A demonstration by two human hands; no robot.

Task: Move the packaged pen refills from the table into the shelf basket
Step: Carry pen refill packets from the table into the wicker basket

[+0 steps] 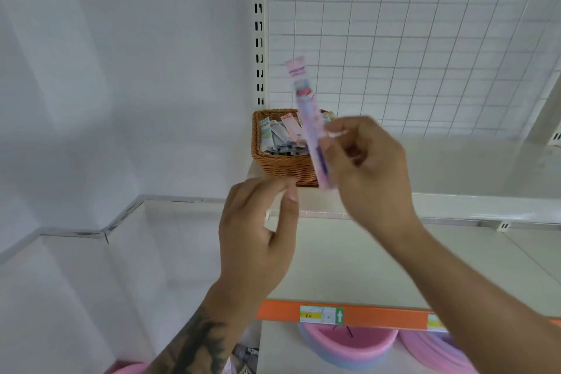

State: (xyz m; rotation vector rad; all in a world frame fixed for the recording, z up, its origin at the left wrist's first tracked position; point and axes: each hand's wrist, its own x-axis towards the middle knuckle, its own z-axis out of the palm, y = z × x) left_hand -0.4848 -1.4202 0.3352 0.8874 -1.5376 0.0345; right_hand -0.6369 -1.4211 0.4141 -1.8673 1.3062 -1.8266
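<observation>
Packaged pen refills (309, 121): one pink pack is pinched near-upright by the right hand (368, 170), in front of the wicker basket (282, 165) on the upper shelf (455, 206). The left hand (258, 234) is held below with loosely curled fingers, nothing gripped. If released short, the pack could be caught on the near rim and dropped. Counted: one pack held, several (number unclear) in the basket, one basket, two pink basins (349, 346) below
</observation>
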